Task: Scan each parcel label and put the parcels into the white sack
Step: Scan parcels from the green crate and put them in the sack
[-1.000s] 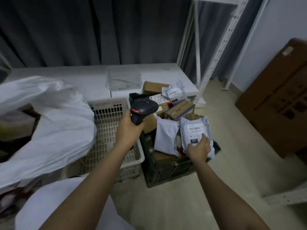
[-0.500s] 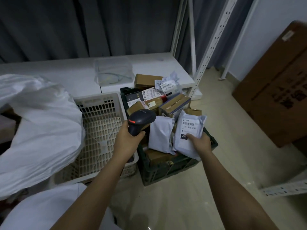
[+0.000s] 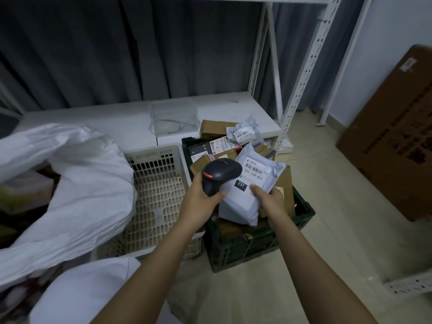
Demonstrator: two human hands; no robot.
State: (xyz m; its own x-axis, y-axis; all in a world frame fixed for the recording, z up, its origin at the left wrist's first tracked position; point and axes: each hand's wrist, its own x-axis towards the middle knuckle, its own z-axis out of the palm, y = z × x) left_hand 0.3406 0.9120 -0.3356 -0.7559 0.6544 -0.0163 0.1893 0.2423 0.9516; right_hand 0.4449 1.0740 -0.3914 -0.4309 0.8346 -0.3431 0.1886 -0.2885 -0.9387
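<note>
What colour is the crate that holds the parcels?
Dark green crate, seen in the head view.

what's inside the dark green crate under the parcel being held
The dark green crate holds brown cardboard boxes and labelled parcels. The grey mailer in the right hand covers what lies directly under it.

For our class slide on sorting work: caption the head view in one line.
Left hand aims barcode scanner at grey parcel held by right hand over dark crate.

A parcel sorting room: metal shelving (image 3: 301,73), crate (image 3: 257,249) of labelled parcels.
</note>
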